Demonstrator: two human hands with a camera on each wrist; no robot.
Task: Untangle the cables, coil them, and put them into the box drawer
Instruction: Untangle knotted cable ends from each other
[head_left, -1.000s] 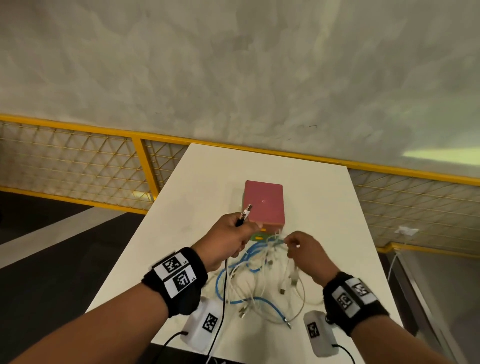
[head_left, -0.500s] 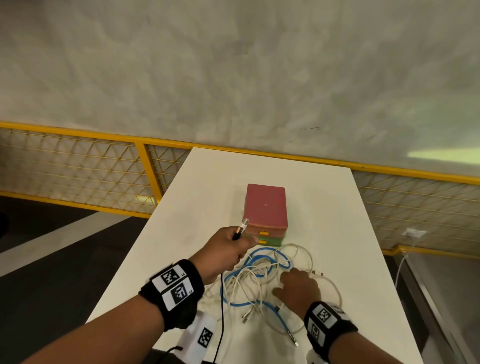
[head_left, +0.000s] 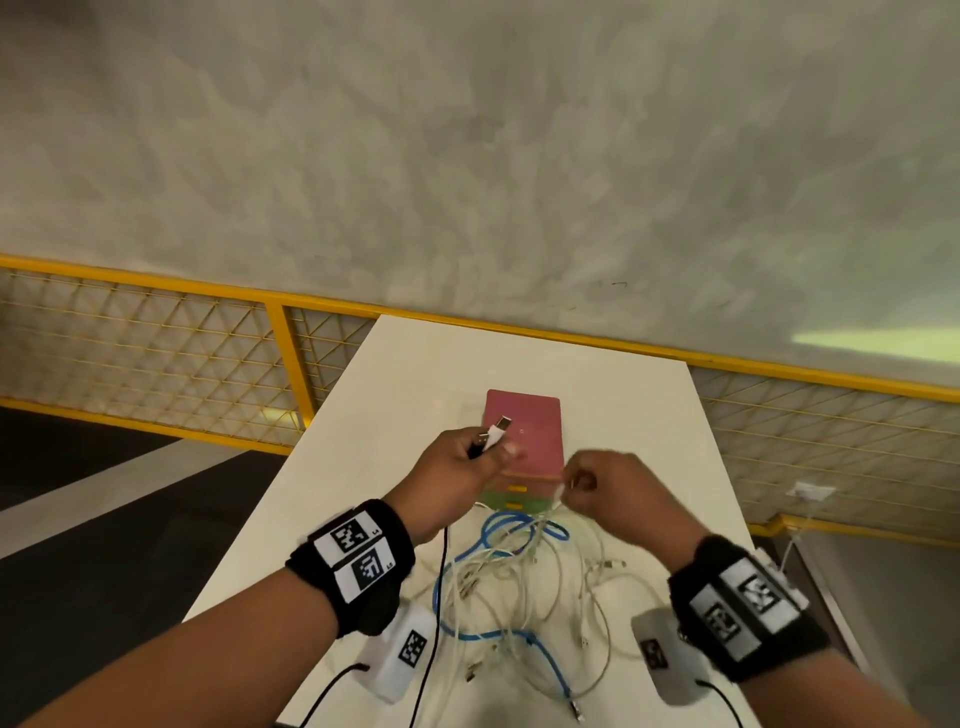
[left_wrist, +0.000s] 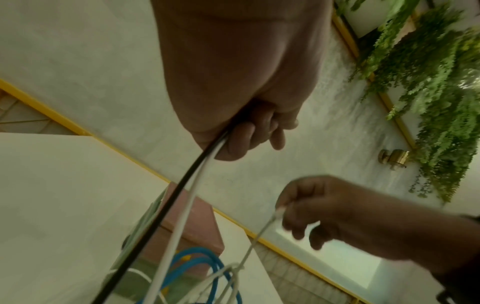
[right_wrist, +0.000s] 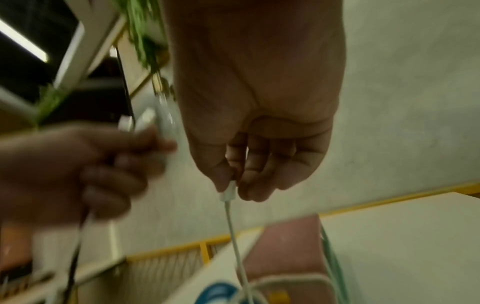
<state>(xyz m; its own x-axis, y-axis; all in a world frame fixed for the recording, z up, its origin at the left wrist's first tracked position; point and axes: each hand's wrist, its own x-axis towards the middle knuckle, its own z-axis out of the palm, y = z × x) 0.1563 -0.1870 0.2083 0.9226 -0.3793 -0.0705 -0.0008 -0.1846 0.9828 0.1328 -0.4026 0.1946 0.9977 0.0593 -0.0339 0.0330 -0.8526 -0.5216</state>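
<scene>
A tangle of white and blue cables (head_left: 519, 587) lies on the white table (head_left: 395, 395) in front of the red-topped drawer box (head_left: 524, 431). My left hand (head_left: 467, 462) is raised before the box and grips a black cable (left_wrist: 179, 185) and a white cable (left_wrist: 187, 197) together, their plugs (head_left: 493, 428) sticking up past the fingers. My right hand (head_left: 597, 488) pinches the plug (right_wrist: 228, 192) of another white cable (right_wrist: 233, 226) that runs down into the tangle. The box's drawers look closed, with yellow handles (head_left: 517, 488) at the front.
Two white tagged devices (head_left: 402, 649) (head_left: 665, 654) lie at the near table edge with black leads. A yellow mesh railing (head_left: 156, 353) runs behind the table, below a grey wall. Hanging green plants (left_wrist: 428, 72) show in the left wrist view.
My right hand rose from the cable heap with a white cable's plug pinched in it. My left hand lifted its cable ends a little higher, in front of the box.
</scene>
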